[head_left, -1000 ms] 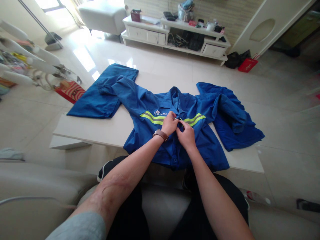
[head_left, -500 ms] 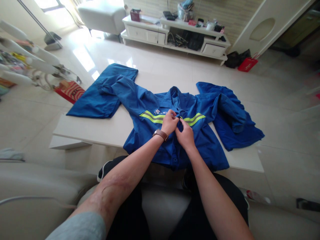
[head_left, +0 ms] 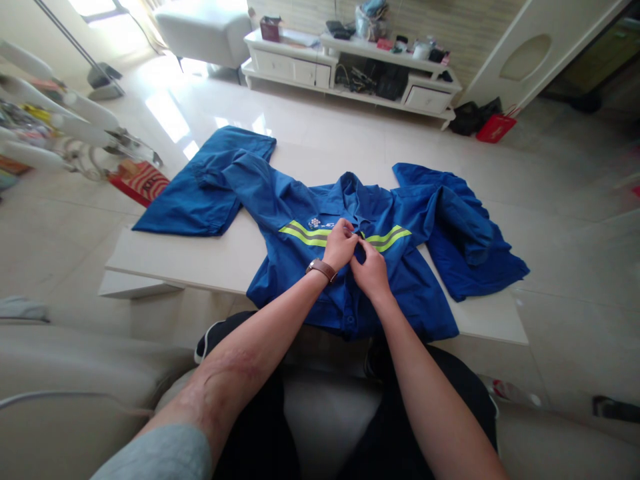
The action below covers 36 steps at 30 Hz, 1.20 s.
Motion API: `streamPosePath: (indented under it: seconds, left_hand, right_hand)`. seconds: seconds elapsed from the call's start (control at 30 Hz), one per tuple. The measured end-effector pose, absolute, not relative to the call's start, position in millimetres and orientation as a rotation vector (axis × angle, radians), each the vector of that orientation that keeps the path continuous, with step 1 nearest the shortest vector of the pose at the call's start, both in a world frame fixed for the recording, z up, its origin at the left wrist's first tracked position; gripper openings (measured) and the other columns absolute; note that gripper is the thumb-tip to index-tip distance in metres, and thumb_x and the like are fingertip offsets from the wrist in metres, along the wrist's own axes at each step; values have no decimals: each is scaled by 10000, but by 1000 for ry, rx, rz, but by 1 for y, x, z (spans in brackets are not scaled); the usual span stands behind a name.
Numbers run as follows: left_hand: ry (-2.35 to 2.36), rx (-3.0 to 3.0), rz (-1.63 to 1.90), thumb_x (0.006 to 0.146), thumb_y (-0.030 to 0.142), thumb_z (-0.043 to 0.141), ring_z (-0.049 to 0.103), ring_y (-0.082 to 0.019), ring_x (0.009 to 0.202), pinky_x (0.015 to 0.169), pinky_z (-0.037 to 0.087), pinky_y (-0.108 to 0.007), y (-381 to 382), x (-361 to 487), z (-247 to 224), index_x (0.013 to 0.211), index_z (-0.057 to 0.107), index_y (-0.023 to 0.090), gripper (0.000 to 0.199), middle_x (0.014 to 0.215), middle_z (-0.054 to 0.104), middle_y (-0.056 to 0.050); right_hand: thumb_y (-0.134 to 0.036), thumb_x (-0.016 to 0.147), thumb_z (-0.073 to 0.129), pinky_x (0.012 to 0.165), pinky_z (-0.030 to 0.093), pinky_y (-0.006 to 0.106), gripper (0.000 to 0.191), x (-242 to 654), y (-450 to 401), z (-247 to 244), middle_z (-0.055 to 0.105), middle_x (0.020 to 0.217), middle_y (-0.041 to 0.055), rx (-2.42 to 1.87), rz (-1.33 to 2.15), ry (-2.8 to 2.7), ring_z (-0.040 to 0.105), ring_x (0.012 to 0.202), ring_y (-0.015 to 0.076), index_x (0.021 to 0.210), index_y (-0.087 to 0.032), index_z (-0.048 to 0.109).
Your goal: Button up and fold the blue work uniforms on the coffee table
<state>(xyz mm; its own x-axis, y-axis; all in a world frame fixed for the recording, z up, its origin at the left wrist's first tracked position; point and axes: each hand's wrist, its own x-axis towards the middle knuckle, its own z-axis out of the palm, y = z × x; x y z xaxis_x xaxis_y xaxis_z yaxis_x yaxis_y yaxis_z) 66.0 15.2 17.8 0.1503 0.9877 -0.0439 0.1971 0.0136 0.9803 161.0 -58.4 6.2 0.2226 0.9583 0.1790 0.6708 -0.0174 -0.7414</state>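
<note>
A blue work jacket (head_left: 310, 280) with yellow-and-grey reflective strips lies front side up before me, its collar pointing away. At the middle of its chest, my left hand (head_left: 341, 243) pinches the front opening edge, a brown-strapped watch on the wrist. Close against it, my right hand (head_left: 370, 268) is closed on the same edge from the right. The fingertips of both hands nearly meet, and the bit of cloth or button between them is hidden. Lower down the front, a button (head_left: 350, 320) shows.
The jacket rests on a low white table (head_left: 200, 263). Folded blue cloth (head_left: 200, 200) lies under the left sleeve, and more blue cloth (head_left: 450, 280) under the right. A red bag (head_left: 143, 183) stands at left. Beyond is a white TV cabinet (head_left: 290, 67).
</note>
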Motion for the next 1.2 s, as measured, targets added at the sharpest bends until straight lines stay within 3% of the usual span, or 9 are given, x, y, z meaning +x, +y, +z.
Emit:
streamPosePath:
  seconds: [0.5, 0.63, 0.93, 1.03, 1.2]
  left_hand:
    - [1225, 1411, 965, 846, 31, 534, 553, -129, 679, 687, 433, -252, 16, 67, 12, 873, 539, 198, 169, 686, 559, 30]
    - [1267, 1387, 911, 832, 36, 542, 570, -135, 713, 720, 450, -255, 17, 67, 10, 904, 568, 191, 173, 725, 586, 18]
    - [1317, 1335, 836, 838, 108, 622, 675, -190, 830, 802, 516, -301, 23, 68, -5, 902, 702, 125, 103, 875, 742, -92]
    - [1331, 1328, 822, 827, 114, 642, 684, -196, 825, 802, 523, -303, 25, 68, -8, 879, 731, 116, 103, 860, 750, -97]
    - [1359, 1306, 802, 792, 108, 675, 672, -194, 768, 776, 525, -301, 26, 66, -10, 890, 749, 127, 124, 769, 727, -73]
  right_hand:
    - [-297, 859, 610, 1021, 539, 460, 464, 162, -58, 6, 737, 1262, 133, -1798, 457, -1491, 688, 1156, 315, 1307, -193, 668]
    - [-221, 821, 565, 999, 550, 448, 491, 160, -59, 7, 756, 1207, 114, -1796, 483, -1514, 701, 1082, 302, 1298, -197, 682]
    - [-170, 803, 520, 1084, 516, 486, 581, 158, -60, 4, 715, 1315, 111, -1824, 465, -1553, 663, 1190, 315, 1366, -192, 664]
    - [-164, 805, 510, 1125, 487, 491, 584, 157, -60, 2, 697, 1351, 112, -1823, 456, -1559, 634, 1255, 314, 1368, -183, 662]
    - [-174, 812, 496, 1076, 520, 501, 594, 156, -60, 0, 709, 1317, 129, -1834, 490, -1565, 664, 1185, 319, 1388, -166, 643]
